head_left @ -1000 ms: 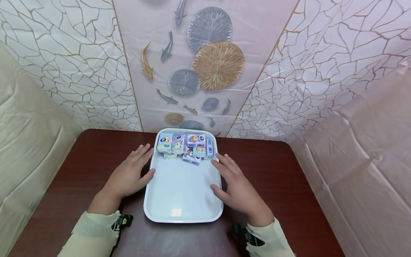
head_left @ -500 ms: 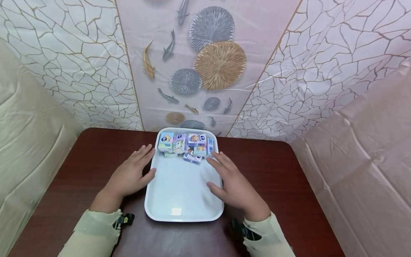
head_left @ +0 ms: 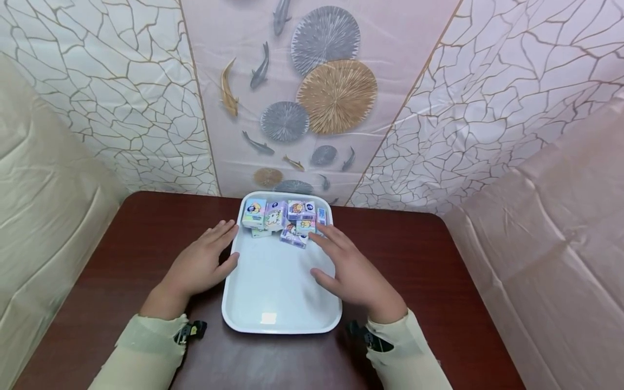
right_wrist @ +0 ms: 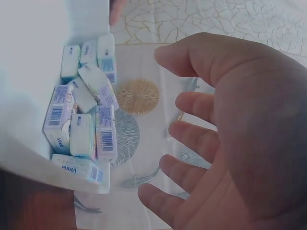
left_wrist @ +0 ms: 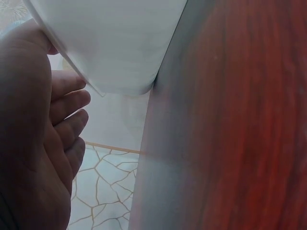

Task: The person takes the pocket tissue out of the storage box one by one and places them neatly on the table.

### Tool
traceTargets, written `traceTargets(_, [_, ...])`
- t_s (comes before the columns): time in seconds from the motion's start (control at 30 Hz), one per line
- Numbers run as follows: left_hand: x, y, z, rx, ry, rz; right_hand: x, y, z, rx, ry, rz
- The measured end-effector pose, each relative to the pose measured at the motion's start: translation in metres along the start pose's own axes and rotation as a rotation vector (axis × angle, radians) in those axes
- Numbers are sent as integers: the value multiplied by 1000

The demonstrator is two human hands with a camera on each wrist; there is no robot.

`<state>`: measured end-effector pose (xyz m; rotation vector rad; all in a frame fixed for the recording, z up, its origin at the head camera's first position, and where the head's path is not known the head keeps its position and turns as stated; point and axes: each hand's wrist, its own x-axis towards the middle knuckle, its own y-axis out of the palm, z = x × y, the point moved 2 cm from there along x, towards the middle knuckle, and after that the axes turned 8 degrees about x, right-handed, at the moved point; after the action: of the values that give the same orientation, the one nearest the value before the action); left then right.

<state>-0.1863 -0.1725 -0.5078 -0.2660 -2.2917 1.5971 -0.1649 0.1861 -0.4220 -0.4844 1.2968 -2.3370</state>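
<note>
Small tissue packs (head_left: pixel 275 216), printed with pastel cartoons, lie heaped at the far end of a white tray (head_left: pixel 273 287). In the right wrist view several packs (right_wrist: pixel 82 136) show barcodes and blue lettering. My left hand (head_left: pixel 197 265) is at the tray's left rim, fingers extended, thumb tip overlapping the edge. In the left wrist view its fingertips are right by the tray's outer side (left_wrist: pixel 115 43). Over the right rim hovers my right hand (head_left: pixel 358 279), fingers spread and slightly bent. Its fingertips overlap the rightmost packs in the head view; nothing is in its grasp.
The tray stands on a dark reddish-brown table (head_left: pixel 419 271) with rounded far corners. A patterned cloth (head_left: pixel 336 97) hangs behind it. Padded beige panels (head_left: pixel 551 238) flank the table on both sides. Each wrist wears a dark strap (head_left: pixel 189 331).
My right hand has moved left and slightly forward, from the tray's right rim to over the nearest packs. The left hand keeps its place at the left rim. The packs stay put.
</note>
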Motion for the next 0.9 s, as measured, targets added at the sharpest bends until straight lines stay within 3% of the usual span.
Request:
traceTargets(0.47, [1,1,1,0,-6,15,19,-2,-2,-13,-35,15])
traceTargets(0.9, [1,0,-1,-8,-21,39,49,-5,5,-27,-33,70])
